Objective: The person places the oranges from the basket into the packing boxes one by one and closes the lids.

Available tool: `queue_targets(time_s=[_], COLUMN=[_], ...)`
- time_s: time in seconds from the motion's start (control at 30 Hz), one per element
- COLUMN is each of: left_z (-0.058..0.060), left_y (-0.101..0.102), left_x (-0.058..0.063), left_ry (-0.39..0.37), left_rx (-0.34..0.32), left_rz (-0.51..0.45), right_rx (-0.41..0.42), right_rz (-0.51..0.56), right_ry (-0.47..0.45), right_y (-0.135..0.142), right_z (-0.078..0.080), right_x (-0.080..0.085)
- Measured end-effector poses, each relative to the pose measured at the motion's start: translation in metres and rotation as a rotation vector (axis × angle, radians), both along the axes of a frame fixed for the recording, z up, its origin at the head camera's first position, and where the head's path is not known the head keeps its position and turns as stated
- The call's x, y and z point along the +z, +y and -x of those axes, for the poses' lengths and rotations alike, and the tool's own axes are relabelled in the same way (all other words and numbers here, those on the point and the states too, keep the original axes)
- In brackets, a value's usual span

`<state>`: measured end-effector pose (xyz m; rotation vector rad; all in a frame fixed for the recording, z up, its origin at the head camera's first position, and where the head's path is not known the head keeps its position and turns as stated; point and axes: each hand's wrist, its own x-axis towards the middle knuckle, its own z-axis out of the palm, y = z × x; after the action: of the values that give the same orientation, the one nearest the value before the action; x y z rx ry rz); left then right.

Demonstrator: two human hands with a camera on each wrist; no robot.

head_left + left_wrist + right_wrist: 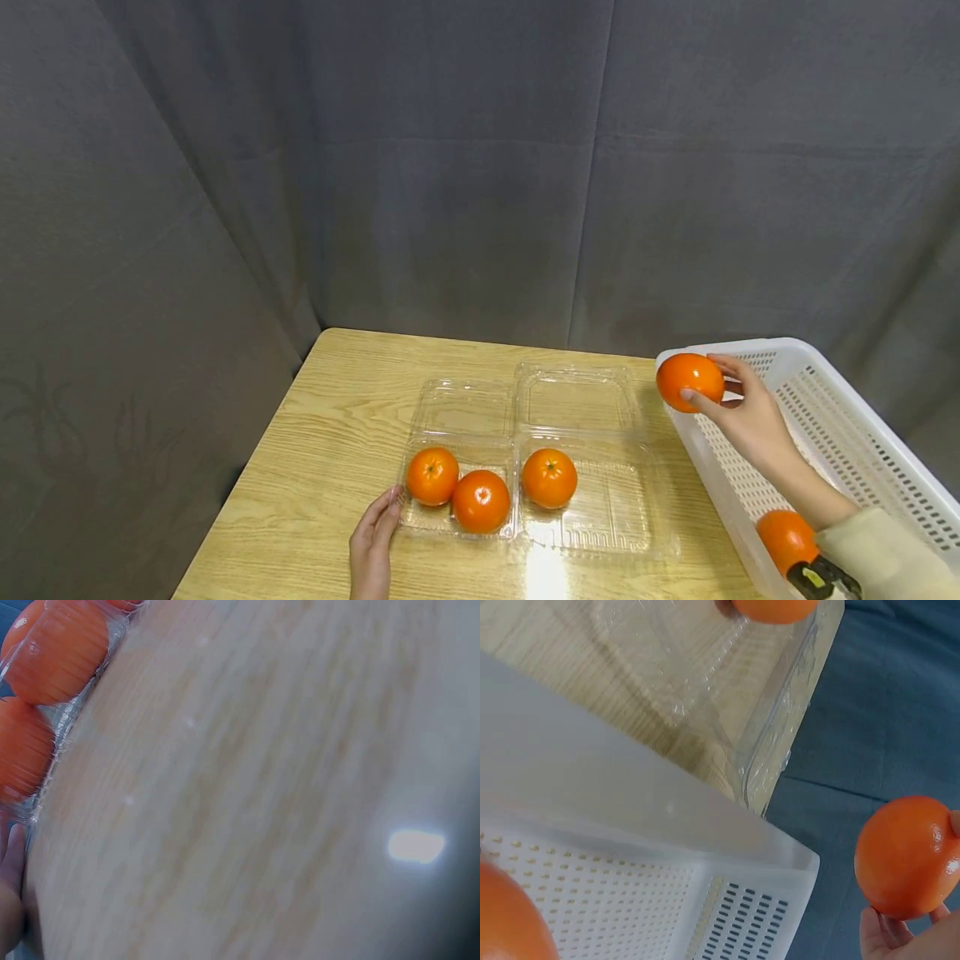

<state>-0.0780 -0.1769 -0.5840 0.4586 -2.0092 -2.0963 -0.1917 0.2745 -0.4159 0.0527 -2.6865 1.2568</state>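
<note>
Above the far left rim of the white basket, my right hand (750, 425) holds an orange (690, 382) between thumb and fingers; the right wrist view shows the same orange (907, 857) against the curtain. My left hand (371, 542) rests at the near left edge of a clear plastic clamshell box (465, 408), fingers mostly straight and touching its side. Inside that box sit two oranges, one at the left (432, 476) and one nearer me (482, 501). A second clamshell box (607, 500) lies alongside, lid back, with one orange (550, 478) in its left half.
On the right stands the white perforated basket (862, 417), with another orange (786, 540) inside, partly behind my right forearm. Wooden table surface (315, 433) extends left of the boxes. A grey curtain (465, 208) hangs behind the table.
</note>
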Motion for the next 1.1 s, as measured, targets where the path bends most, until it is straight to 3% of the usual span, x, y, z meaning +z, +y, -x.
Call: queue_targets(time_s=[1.1], left_z=[0.0], left_y=[0.001], left_x=[0.002], left_ry=[0.005], left_rx=[-0.006], left_rz=[-0.036], right_rx=[0.175], right_rz=[0.064], right_ry=[-0.147], right_y=[-0.044], right_z=[-0.028], right_x=[-0.019])
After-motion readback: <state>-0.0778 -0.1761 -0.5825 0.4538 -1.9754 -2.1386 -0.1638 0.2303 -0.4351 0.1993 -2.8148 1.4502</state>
